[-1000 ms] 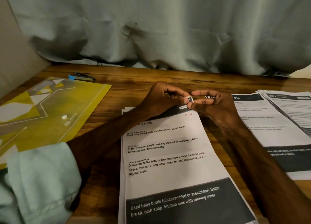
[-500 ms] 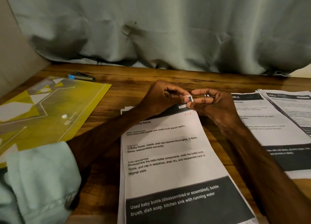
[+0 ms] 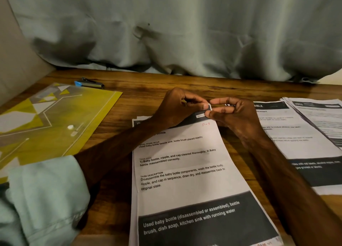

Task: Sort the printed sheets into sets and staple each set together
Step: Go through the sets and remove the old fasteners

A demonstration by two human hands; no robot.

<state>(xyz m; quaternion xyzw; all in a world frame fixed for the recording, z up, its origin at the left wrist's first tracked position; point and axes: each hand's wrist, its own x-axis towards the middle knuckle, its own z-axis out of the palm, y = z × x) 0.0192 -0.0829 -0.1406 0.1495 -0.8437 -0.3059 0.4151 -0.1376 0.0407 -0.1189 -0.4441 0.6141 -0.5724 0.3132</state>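
At the grip, left hand (image 3: 175,110) and right hand (image 3: 235,116) both pinch the far corner of the baby-bottle set (image 3: 177,181); easing either pinch could let its pages skew before stapling.

Before you lies a wooden counter (image 3: 166,83), brown with dark grain streaks running across it. Behind it you see a pale grey-green curtain (image 3: 175,27) hanging in folds, its hem bunched along the counter's far edge. On your left a yellow plastic folder (image 3: 61,116) lies flat on the counter, printed with grey and white angular shapes and thin white lines. A small white snap button (image 3: 70,127) sits near its middle. At the far left a plain beige panel (image 3: 13,48) rises beside the curtain.
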